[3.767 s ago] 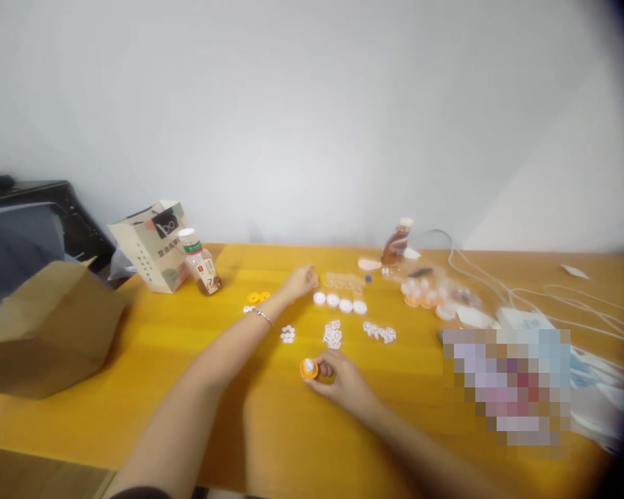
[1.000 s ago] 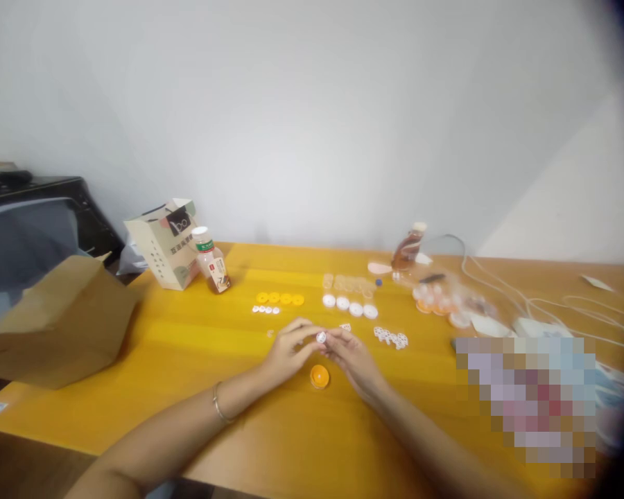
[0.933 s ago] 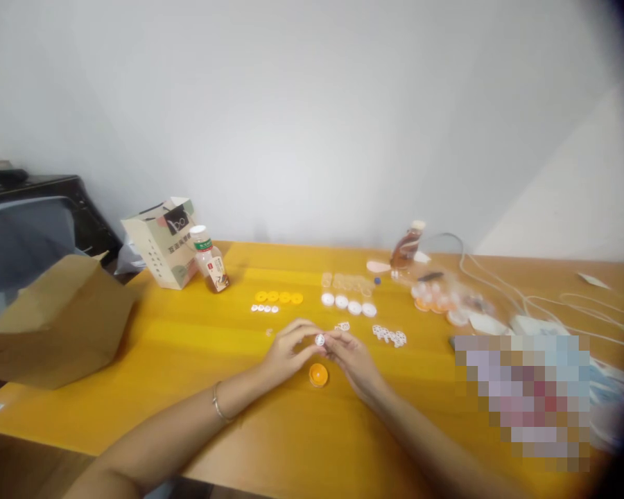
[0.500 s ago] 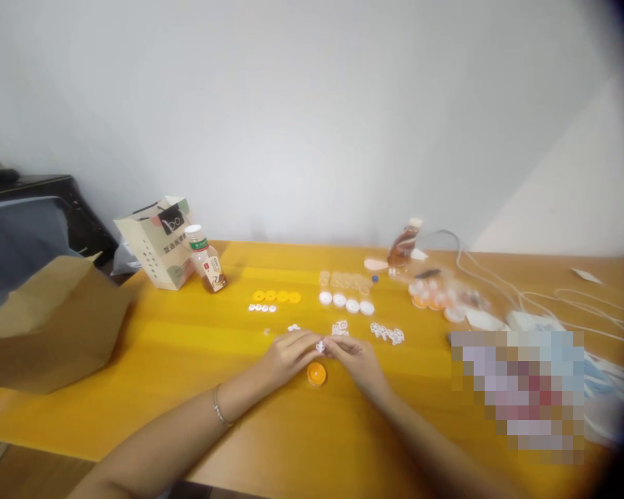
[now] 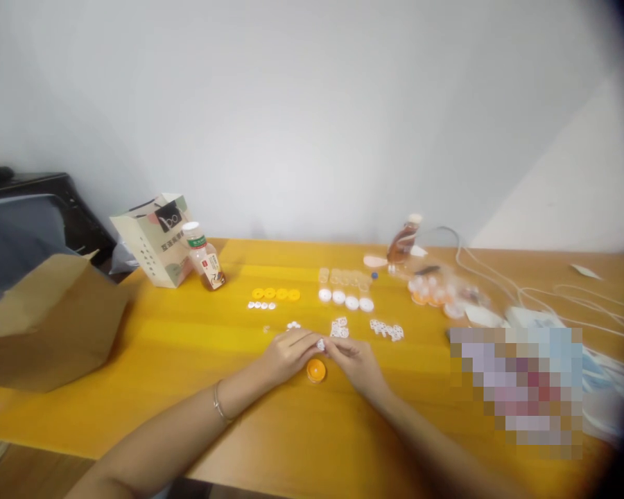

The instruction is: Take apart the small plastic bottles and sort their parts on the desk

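Note:
Between the fingertips of both hands is a small white plastic part [image 5: 321, 344]; its exact kind is too small to make out. My left hand [image 5: 290, 355] pinches it from the left, and my right hand [image 5: 354, 360] pinches it from the right. Just below the fingers an orange round cup-like piece [image 5: 316, 371] rests on the table. Beyond the hands lie small white pieces [image 5: 293, 325], a cluster of white openwork parts [image 5: 340, 328] and another such cluster [image 5: 387, 329] farther right.
Rows of yellow discs [image 5: 275, 294], small white rings [image 5: 261, 305], white discs [image 5: 345, 299] and clear pieces [image 5: 344, 279] lie farther back. A bottle [image 5: 204, 256] and paper bag [image 5: 161, 239] stand left, near a cardboard box [image 5: 52, 322]. Another bottle [image 5: 403, 240] and cables [image 5: 520, 291] are right.
The view has shifted very slightly. Both hands keep their pinch on the small white part, which looks slightly turned between the fingertips.

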The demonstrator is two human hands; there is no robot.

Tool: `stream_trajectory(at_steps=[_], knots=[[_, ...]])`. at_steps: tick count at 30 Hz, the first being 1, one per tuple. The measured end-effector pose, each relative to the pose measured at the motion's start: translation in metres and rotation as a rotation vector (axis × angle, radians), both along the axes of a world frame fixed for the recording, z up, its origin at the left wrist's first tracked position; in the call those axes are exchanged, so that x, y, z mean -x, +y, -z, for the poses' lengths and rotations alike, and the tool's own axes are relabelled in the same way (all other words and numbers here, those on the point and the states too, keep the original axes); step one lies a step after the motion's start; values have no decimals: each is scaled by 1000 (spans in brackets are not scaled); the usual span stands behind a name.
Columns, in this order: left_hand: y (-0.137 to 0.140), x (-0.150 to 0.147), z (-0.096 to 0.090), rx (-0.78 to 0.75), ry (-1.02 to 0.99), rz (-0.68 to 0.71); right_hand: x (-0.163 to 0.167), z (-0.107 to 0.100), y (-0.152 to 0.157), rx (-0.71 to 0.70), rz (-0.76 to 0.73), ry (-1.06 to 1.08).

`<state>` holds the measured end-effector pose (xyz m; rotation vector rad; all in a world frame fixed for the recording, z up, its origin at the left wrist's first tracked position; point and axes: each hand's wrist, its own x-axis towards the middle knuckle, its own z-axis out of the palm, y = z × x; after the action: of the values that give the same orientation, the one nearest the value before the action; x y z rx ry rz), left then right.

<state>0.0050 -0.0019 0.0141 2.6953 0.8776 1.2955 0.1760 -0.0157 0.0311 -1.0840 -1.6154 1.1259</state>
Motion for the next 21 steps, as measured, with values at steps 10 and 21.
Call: stream_trajectory(at_steps=[10,21], knots=[[0,1,2,105,-67,34,0,1,1,66,37,46],[0,-2,9,579,-436,47,2,-1,4,304,9,355]])
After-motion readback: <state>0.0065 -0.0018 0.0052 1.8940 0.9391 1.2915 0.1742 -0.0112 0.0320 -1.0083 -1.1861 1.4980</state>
